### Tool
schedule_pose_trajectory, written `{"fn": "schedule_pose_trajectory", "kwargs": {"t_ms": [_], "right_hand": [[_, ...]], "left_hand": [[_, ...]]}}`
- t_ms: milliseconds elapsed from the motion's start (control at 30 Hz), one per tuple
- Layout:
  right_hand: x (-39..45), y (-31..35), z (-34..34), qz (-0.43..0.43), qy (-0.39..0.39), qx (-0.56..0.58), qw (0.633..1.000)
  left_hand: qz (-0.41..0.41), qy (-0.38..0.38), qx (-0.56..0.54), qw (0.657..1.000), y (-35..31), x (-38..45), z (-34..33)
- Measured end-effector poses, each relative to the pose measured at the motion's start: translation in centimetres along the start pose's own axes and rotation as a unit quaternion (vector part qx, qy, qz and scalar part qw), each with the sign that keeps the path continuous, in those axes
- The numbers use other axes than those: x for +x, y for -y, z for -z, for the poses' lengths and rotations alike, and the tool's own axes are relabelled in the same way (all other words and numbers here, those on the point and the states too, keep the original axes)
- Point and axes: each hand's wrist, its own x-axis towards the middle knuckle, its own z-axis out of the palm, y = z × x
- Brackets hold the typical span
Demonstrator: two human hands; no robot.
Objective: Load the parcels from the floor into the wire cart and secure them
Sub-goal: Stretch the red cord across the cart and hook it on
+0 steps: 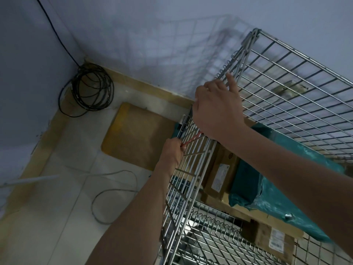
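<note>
Gripping red cord (191, 140): left hand (172, 151) | right hand (216, 109) on wire cart (298, 77)

The right hand (215, 109) hides most of the red cord (191, 140).

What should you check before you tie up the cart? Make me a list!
1. Left hand grips the red cord: ok.
2. Right hand holds the side panel's top edge: ok.
3. Parcels inside the cart, a box and a teal bag: ok.
4. All parcels off the floor: not ok, a brown parcel lies outside by the wall.
5. Cord looped through the wires: cannot tell, the right hand hides it.
6. Panel latched at the corner: cannot tell.
</note>
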Motion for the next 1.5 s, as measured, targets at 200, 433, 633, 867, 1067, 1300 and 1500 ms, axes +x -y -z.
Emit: {"fn": "schedule_pose_trajectory", "kwargs": {"t_ms": [200,433,633,867,1067,1300,1500], "right_hand": [[0.0,0.0,-0.1,-0.004,0.002,-0.003,1.0],[0.1,0.1,0.0,-0.004,0.01,-0.008,1.0],[0.1,0.1,0.1,-0.007,0.01,-0.008,1.0],[0.1,0.4,0.5,-0.008,0.018,-0.007,1.0],[0.2,0.4,0.7,-0.007,0.027,-0.004,1.0],[0.1,0.4,0.7,-0.002,0.028,-0.009,1.0],[0.1,0.4,0.3,0.008,0.023,-0.008,1.0]], "left_hand": [[-0.016,-0.05,0.007,0.999,0.1,-2.0,-0.7],[-0.021,-0.073,0.014,0.997,-0.4,-2.6,-0.7],[-0.03,-0.037,0.004,0.999,-0.8,-2.9,0.0],[-0.022,-0.034,0.008,0.999,-1.2,-3.2,0.6],[-0.021,-0.005,-0.014,1.0,-1.4,-3.4,1.1],[-0.071,-0.017,0.147,0.986,-1.3,-3.6,1.4],[-0.066,-0.023,0.183,0.981,-1.7,-1.0,1.5]]}}
